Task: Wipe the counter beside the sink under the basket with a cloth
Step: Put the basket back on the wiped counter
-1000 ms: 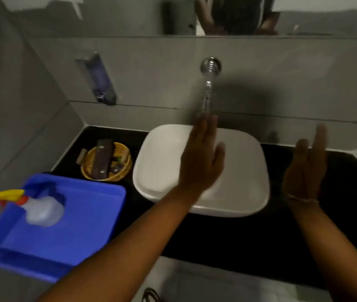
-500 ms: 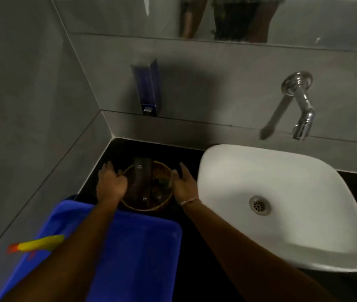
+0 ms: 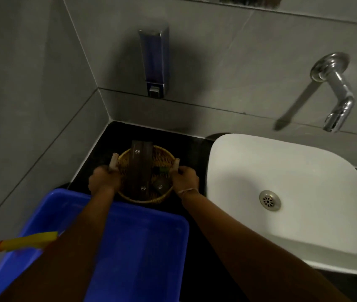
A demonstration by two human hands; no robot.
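Note:
A round woven basket [image 3: 162,156] with two pale wooden handles sits on the black counter [image 3: 118,136] in the left corner, beside the white sink [image 3: 282,171]. It holds a long dark box and small dark packets. My left hand [image 3: 103,180] is closed around the basket's left handle. My right hand [image 3: 185,178] is closed around its right handle. No cloth is in view.
A blue plastic tub [image 3: 142,247] stands on the counter just in front of the basket, with a yellow and red spray nozzle [image 3: 23,241] at its left edge. A soap dispenser [image 3: 154,62] hangs on the wall above. A chrome tap [image 3: 336,92] juts over the sink.
My hands came from over the sink to the basket at the left. They have closed on its two handles, and the view has swung left and nearer.

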